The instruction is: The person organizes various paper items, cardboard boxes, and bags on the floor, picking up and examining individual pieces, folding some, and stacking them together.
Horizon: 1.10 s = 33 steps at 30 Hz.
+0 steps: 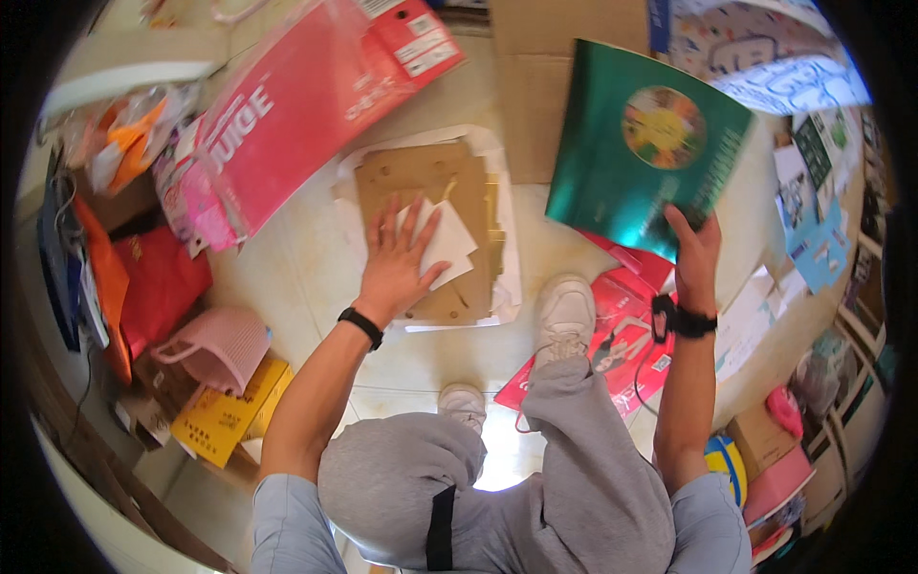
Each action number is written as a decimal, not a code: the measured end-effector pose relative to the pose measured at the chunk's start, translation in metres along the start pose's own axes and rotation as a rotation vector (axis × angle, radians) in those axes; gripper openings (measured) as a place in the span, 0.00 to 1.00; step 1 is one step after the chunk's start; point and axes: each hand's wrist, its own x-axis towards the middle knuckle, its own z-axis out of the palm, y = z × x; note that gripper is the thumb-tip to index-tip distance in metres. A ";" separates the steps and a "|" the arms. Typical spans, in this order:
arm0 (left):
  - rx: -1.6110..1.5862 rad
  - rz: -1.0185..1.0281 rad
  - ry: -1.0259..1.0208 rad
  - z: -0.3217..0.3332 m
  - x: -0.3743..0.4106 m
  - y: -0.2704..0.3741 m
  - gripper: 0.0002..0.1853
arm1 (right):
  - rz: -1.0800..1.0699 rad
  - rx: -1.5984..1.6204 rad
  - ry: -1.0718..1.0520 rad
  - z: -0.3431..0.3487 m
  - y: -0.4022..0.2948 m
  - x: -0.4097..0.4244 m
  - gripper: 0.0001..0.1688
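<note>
My right hand [696, 244] grips the lower edge of a green glossy booklet [617, 143] with a round picture on its cover. The booklet is held up off the floor at the right. Spread flat, my left hand [403, 255] rests on some small white paper pieces [455, 237]. Those lie on a brown kraft paper folder or envelope [419, 161], which tops a stack of papers with white sheets [509, 273] showing around its edges. The stack lies on the tiled floor between the two hands and beyond my shoes.
A large red box [308, 107] lies at upper left. A pink plastic basket [222, 348] and a yellow packet [229, 416] are at left. A red printed bag [624, 323] lies by my shoe [566, 308]. A cardboard piece [527, 115] is ahead; loose papers [817, 237] lie right.
</note>
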 end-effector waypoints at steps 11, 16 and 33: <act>-2.232 -0.582 -0.008 0.052 -0.026 -0.032 0.23 | 0.268 0.047 -0.481 0.202 0.091 -0.098 0.17; -0.899 -0.342 0.229 -0.001 -0.020 -0.039 0.23 | 0.146 -0.187 -0.435 0.214 0.094 -0.103 0.17; -0.018 -0.164 -0.186 -0.034 0.001 0.033 0.80 | 0.061 -0.647 -0.604 0.210 0.060 -0.089 0.20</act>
